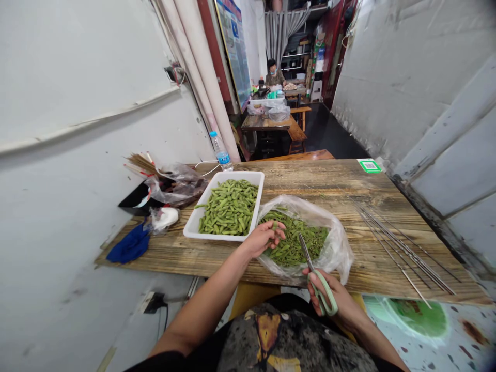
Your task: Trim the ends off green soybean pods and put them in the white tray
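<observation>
My left hand (263, 237) reaches into a clear plastic bag (337, 243) full of green bean pods (294, 243) and pinches one pod between its fingers. My right hand (337, 297) grips a pair of scissors (318, 279) by their pale green handles, the blades pointing up over the bag's near edge. A white tray (194, 225) heaped with more green pods sits just left of the bag on the wooden table (333, 178).
Thin metal skewers (399, 248) lie on the table's right side. A water bottle (221, 152), a bag with wooden sticks (170, 181), a white cloth and a blue cloth (129, 247) sit at the left. A person sits at a far table in the back.
</observation>
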`<action>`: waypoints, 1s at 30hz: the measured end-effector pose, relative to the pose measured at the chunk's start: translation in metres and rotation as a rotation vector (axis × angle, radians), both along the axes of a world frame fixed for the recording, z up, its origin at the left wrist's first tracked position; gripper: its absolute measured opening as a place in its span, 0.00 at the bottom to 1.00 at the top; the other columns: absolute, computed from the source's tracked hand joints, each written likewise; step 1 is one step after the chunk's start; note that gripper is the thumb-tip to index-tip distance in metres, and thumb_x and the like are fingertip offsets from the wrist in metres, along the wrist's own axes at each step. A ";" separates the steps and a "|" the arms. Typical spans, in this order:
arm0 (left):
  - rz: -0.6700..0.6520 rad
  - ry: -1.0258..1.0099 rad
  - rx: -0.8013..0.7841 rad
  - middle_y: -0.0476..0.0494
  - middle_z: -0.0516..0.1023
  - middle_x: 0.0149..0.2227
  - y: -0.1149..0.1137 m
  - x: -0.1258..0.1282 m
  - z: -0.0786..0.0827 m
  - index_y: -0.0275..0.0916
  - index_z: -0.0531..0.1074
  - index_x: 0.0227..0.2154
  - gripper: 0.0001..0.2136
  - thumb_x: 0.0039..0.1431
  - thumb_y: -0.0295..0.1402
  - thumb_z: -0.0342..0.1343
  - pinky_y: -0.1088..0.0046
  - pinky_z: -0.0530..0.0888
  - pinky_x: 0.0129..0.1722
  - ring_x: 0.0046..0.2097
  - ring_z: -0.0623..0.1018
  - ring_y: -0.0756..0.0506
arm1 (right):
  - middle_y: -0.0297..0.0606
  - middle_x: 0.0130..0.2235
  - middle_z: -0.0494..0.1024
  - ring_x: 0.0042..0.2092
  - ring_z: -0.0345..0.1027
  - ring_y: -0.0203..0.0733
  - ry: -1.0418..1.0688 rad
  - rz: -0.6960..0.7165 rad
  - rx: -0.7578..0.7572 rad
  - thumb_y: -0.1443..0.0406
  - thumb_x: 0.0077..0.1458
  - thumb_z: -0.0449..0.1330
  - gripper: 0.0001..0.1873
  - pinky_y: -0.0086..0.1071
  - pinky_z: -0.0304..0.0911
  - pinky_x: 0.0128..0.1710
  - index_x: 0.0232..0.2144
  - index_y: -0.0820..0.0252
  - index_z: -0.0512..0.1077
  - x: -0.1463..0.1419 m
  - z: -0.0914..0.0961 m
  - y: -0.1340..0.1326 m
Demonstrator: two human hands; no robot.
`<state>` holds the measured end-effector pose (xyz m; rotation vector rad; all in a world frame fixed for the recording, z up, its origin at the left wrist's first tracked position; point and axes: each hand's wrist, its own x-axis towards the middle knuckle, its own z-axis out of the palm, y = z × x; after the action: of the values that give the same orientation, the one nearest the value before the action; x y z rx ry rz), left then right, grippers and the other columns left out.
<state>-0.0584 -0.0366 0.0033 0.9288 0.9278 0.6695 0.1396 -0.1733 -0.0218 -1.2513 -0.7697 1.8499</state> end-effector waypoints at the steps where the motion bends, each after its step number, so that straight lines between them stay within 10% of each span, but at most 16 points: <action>1: 0.012 0.050 0.047 0.49 0.72 0.31 -0.001 0.000 -0.001 0.38 0.63 0.32 0.14 0.37 0.24 0.50 0.81 0.58 0.19 0.23 0.66 0.55 | 0.25 0.21 0.66 0.18 0.58 0.28 0.001 0.003 0.000 0.49 0.49 0.61 0.24 0.23 0.56 0.14 0.42 0.58 0.65 0.001 0.000 0.000; 8: -0.115 0.763 0.512 0.51 0.62 0.18 -0.009 -0.002 -0.003 0.36 0.60 0.15 0.19 0.53 0.46 0.50 0.77 0.60 0.25 0.24 0.65 0.52 | 0.24 0.22 0.65 0.18 0.57 0.28 -0.022 0.024 0.026 0.50 0.50 0.61 0.24 0.22 0.57 0.14 0.42 0.59 0.64 0.002 0.000 0.001; 16: -0.492 1.358 0.751 0.40 0.78 0.38 -0.013 0.001 -0.014 0.42 0.75 0.39 0.12 0.50 0.30 0.55 0.72 0.67 0.37 0.40 0.76 0.42 | 0.23 0.21 0.63 0.17 0.56 0.27 -0.034 0.049 0.041 0.49 0.49 0.61 0.24 0.21 0.56 0.13 0.41 0.59 0.64 0.001 -0.003 0.003; 30: 0.051 0.517 0.351 0.45 0.79 0.28 0.010 0.016 -0.028 0.33 0.78 0.27 0.13 0.47 0.40 0.59 0.73 0.69 0.37 0.31 0.75 0.48 | 0.23 0.21 0.62 0.19 0.57 0.30 -0.081 0.047 0.067 0.48 0.49 0.60 0.26 0.24 0.58 0.16 0.42 0.58 0.62 0.002 -0.005 0.002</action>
<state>-0.0426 -0.0268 -0.0244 1.4358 1.3179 0.6584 0.1418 -0.1717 -0.0265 -1.2814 -0.9046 1.8051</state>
